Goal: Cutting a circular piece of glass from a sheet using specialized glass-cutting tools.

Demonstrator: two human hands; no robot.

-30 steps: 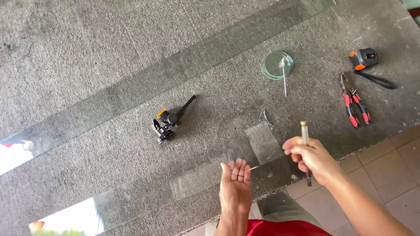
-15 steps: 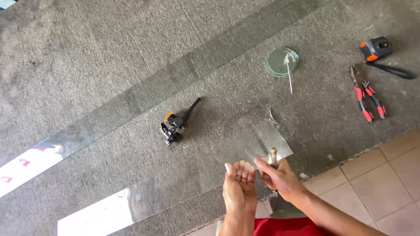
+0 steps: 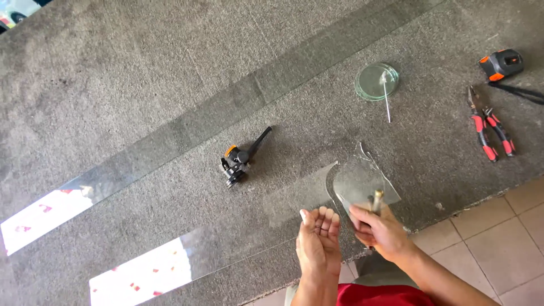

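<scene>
My right hand (image 3: pixel 381 231) grips a slim glass cutter (image 3: pixel 375 200) with a brass-coloured tip, held upright over a cut piece of clear glass (image 3: pixel 362 181) near the table's front edge. Just left of it, my left hand (image 3: pixel 318 242) is palm up, fingers together, holding nothing, over the end of a long glass strip (image 3: pixel 226 241). A curved cut line separates that strip from the piece under the cutter. A black and orange suction tool (image 3: pixel 238 161) lies on the carpet beyond my left hand.
A grey carpeted table (image 3: pixel 141 73) carries a second long glass strip (image 3: pixel 215 113) running diagonally. At the back right are a round glass disc (image 3: pixel 375 81) with a thin rod, red-handled pliers (image 3: pixel 491 130) and a black and orange tape measure (image 3: pixel 501 63). Tiled floor (image 3: pixel 498 238) lies beyond the edge.
My right hand moved left with the cutter, from the table edge to beside my left hand over the cut glass piece. My left hand stayed palm up.
</scene>
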